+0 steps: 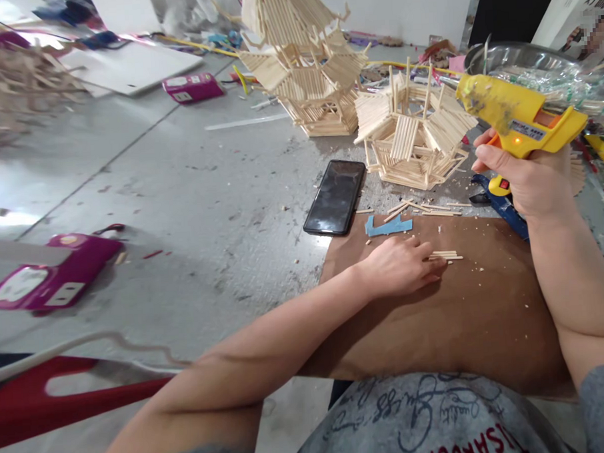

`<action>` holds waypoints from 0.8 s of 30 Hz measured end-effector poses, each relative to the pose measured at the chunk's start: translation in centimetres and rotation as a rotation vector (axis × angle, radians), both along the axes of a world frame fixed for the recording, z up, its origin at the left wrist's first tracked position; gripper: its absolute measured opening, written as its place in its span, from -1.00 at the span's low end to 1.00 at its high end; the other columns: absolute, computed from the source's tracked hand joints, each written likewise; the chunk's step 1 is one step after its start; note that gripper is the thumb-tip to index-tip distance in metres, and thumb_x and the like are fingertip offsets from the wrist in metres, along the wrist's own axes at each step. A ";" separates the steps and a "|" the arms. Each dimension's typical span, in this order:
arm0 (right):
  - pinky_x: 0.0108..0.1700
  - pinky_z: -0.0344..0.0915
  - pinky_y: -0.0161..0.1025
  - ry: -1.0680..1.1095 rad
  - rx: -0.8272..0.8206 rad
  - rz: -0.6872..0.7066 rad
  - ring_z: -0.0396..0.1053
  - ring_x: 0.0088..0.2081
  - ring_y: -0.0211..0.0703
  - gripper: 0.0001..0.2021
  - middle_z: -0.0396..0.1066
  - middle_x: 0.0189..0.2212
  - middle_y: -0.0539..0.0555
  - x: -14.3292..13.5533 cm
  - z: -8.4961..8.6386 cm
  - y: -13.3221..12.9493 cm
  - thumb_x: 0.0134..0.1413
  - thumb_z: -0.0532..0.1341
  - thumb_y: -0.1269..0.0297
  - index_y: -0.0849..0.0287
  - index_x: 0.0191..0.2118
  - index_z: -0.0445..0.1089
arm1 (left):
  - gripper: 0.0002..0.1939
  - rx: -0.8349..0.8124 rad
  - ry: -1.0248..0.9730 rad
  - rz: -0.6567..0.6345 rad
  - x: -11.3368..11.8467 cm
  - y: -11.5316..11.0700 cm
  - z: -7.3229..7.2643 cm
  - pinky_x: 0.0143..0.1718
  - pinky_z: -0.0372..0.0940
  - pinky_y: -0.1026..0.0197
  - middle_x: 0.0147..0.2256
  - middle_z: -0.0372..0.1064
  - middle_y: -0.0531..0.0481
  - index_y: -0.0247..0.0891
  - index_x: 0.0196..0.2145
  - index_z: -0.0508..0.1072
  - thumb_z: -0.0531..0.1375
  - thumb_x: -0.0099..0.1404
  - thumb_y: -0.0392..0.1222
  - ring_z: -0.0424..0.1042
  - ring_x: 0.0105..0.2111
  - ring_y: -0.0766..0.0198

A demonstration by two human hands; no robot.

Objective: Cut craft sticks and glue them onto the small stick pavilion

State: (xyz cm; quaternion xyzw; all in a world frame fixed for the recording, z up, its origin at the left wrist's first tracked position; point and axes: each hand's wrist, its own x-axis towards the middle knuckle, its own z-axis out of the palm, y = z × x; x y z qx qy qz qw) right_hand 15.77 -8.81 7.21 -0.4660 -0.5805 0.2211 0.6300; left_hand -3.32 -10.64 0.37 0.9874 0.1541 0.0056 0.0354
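Observation:
My right hand (534, 173) is wrapped round the handle of a yellow hot glue gun (512, 107), raised above the table with an orange light lit on its side. Low on a brown sheet (451, 320), my left hand (404, 265) has its fingers closed over one end of a few short wooden sticks (446, 254) lying side by side. A blue paper piece (389, 225) lies just beyond that hand, beside loose sticks (401, 209). Behind them stands a small roofed structure of sticks (412, 131).
A taller stick pagoda (310, 72) stands at the back. Left of the sheet lies a black phone (335, 197). Blue-handled pliers (504, 204) rest under my right hand. Purple boxes (54, 271) and a metal bowl (525, 56) with clear plastic are further out.

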 end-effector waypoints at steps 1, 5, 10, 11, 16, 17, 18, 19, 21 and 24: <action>-0.49 0.39 -0.27 -0.002 0.003 0.002 0.32 -0.54 -0.34 -0.84 0.34 -0.54 -0.08 0.0 0.0 0.0 -0.25 0.31 0.31 0.17 -0.47 0.32 | -0.65 0.004 0.006 0.002 0.0 0.0 -0.1 -0.47 0.12 0.27 -0.39 0.29 -0.05 -0.14 -0.12 0.34 -0.09 0.27 0.00 0.28 -0.42 0.29; -0.51 0.37 -0.28 0.019 0.012 0.010 0.31 -0.54 -0.33 -0.83 0.33 -0.54 -0.07 0.0 0.0 0.0 -0.26 0.32 0.34 0.17 -0.46 0.32 | -0.66 0.000 0.022 0.014 -0.1 0.1 -0.2 -0.51 0.11 0.27 -0.46 0.36 -0.03 -0.19 -0.19 0.37 -0.08 0.26 0.00 0.31 -0.49 0.30; -0.50 0.39 -0.24 -0.005 0.011 -0.008 0.32 -0.51 -0.31 -0.81 0.32 -0.53 -0.07 0.0 -0.1 0.1 -0.25 0.31 0.32 0.15 -0.43 0.31 | -0.66 -0.023 0.007 0.019 -0.4 0.2 -0.1 -0.57 0.10 0.27 -0.50 0.39 -0.04 -0.25 -0.28 0.40 -0.06 0.24 -0.01 0.30 -0.58 0.34; -0.50 0.39 -0.24 -0.001 0.017 -0.008 0.32 -0.51 -0.30 -0.81 0.32 -0.53 -0.07 0.0 -0.1 0.1 -0.26 0.32 0.31 0.15 -0.43 0.31 | -0.66 -0.022 -0.005 0.009 -0.4 0.3 0.0 -0.57 0.10 0.27 -0.51 0.39 -0.05 -0.26 -0.29 0.41 -0.06 0.25 -0.03 0.29 -0.58 0.34; -0.51 0.40 -0.26 0.014 0.020 -0.005 0.32 -0.51 -0.31 -0.80 0.32 -0.53 -0.07 0.1 -0.2 0.2 -0.28 0.33 0.30 0.15 -0.45 0.32 | -0.70 -0.026 -0.106 -0.097 -1.0 1.0 0.1 -0.53 0.14 0.28 -0.52 0.38 -0.04 -0.28 -0.43 0.42 -0.07 0.23 -0.17 0.30 -0.53 0.35; -0.51 0.40 -0.26 0.012 0.014 -0.005 0.32 -0.51 -0.31 -0.81 0.33 -0.53 -0.07 0.1 -0.2 0.2 -0.27 0.33 0.31 0.16 -0.45 0.33 | -0.70 -0.019 -0.107 -0.089 -1.2 1.2 0.2 -0.52 0.15 0.28 -0.52 0.38 -0.05 -0.29 -0.48 0.41 -0.07 0.22 -0.18 0.30 -0.52 0.35; -0.50 0.40 -0.26 0.012 0.007 -0.007 0.32 -0.50 -0.31 -0.81 0.33 -0.53 -0.07 0.1 -0.2 0.2 -0.27 0.33 0.31 0.16 -0.45 0.33 | -0.70 -0.011 -0.098 -0.068 -1.3 1.4 0.2 -0.51 0.15 0.28 -0.52 0.37 -0.05 -0.30 -0.52 0.40 -0.06 0.21 -0.19 0.30 -0.52 0.35; -0.49 0.40 -0.27 0.015 0.003 -0.008 0.33 -0.50 -0.31 -0.81 0.34 -0.53 -0.07 0.1 -0.2 0.2 -0.28 0.33 0.32 0.16 -0.45 0.33 | -0.70 -0.004 -0.084 -0.041 -1.5 1.6 0.2 -0.51 0.15 0.27 -0.53 0.37 -0.05 -0.30 -0.54 0.39 -0.05 0.20 -0.20 0.30 -0.53 0.35; -0.49 0.39 -0.29 0.018 -0.016 0.000 0.32 -0.52 -0.33 -0.83 0.33 -0.54 -0.08 0.2 -0.2 0.2 -0.27 0.32 0.33 0.16 -0.46 0.33 | -0.72 -0.001 -0.056 0.012 -1.7 1.8 0.4 -0.52 0.15 0.28 -0.52 0.37 -0.04 -0.30 -0.54 0.38 -0.05 0.19 -0.20 0.29 -0.54 0.36; -0.56 0.35 -0.31 -0.012 -0.147 0.077 0.30 -0.60 -0.36 -0.86 0.34 -0.55 -0.08 0.4 -0.3 0.1 -0.26 0.31 0.34 0.17 -0.49 0.34 | -0.73 -0.029 -0.027 0.038 -1.8 1.9 0.6 -0.53 0.14 0.29 -0.50 0.38 -0.04 -0.29 -0.51 0.39 -0.05 0.19 -0.20 0.29 -0.55 0.37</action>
